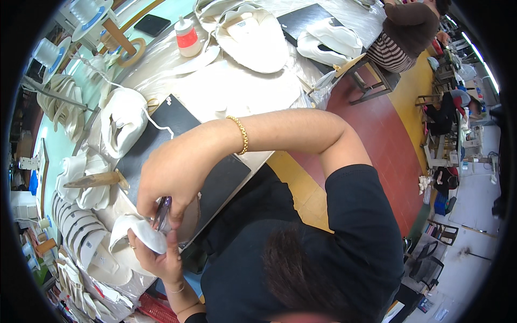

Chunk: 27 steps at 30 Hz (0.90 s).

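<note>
My left hand (155, 260) is closed on a curved white shoe upper (146, 234), its thumb and fingers gripping the edge. Just above it, my right hand (175, 169) is closed around small dark purple thread snips (162, 209). The tips of the snips come down at the rim of the upper; whether they touch it I cannot tell. Beneath my right hand lies a black board (223, 180) on the table. To the left of my hands, a wooden-handled hammer (92, 180) rests against white shoe pieces (86, 164).
A row of white curved pieces (81, 231) lines the left side. Farther off are a white upper with a cord (124, 121), a red-banded bottle (187, 40), a black phone (152, 25) and thread spools (51, 54). Another person (412, 27) sits at the far right, near a stool (371, 81).
</note>
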Motion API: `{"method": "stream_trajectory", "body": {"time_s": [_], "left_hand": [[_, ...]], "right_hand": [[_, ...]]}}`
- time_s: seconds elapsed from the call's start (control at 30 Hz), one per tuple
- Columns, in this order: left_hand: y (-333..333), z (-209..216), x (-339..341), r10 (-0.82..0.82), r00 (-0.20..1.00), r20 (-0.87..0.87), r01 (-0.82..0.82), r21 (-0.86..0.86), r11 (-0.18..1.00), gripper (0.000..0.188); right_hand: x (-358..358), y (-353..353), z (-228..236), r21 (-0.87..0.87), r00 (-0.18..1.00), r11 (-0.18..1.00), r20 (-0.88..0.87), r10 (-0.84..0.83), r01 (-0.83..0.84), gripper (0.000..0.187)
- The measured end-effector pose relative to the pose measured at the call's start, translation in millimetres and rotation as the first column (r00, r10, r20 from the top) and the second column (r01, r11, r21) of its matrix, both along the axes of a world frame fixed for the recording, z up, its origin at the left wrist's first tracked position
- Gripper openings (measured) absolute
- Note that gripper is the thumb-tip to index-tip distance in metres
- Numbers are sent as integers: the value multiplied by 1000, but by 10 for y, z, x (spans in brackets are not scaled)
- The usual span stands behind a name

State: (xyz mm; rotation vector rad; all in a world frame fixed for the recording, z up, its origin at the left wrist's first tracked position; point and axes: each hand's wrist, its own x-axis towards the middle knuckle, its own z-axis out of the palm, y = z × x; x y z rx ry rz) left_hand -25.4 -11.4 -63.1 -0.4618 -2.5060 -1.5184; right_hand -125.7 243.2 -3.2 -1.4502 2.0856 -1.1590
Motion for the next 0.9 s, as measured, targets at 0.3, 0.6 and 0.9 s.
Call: {"method": "stream_trajectory", "body": {"time_s": [0.3, 0.6, 0.9], "left_hand": [[104, -94, -10, 158, 985, -74, -128, 312, 942, 24], [244, 115, -123, 176, 979, 105, -204, 445, 872, 24], [178, 362, -197, -103, 959, 265, -81, 603, 793, 26]], "right_hand": [[-92, -56, -68, -36, 997, 999, 68, 19, -17, 35], [-221, -39, -144, -40, 993, 999, 114, -30, 35, 37], [66, -34, 268, -57, 856, 878, -200, -477, 476, 51]]}}
